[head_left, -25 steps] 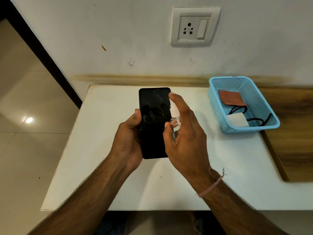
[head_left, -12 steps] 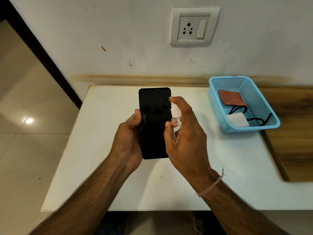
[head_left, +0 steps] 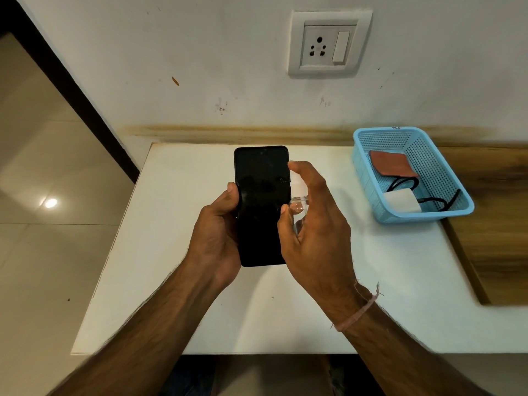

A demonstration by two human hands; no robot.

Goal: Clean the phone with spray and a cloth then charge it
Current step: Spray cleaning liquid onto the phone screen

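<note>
Your left hand (head_left: 217, 232) grips the phone (head_left: 261, 195), screen up, long axis toward the wall (head_left: 228, 52); your right hand (head_left: 317, 227) wraps the spray bottle (head_left: 298, 205), forefinger on top

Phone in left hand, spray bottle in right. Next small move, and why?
Probably press the pump down to mist the screen. The right hand grips the small spray bottle right beside the phone, its index finger on top of the pump. Only a few droplets show near the screen's right edge. The left hand holds the phone, and the cloth lies in the basket.
</note>
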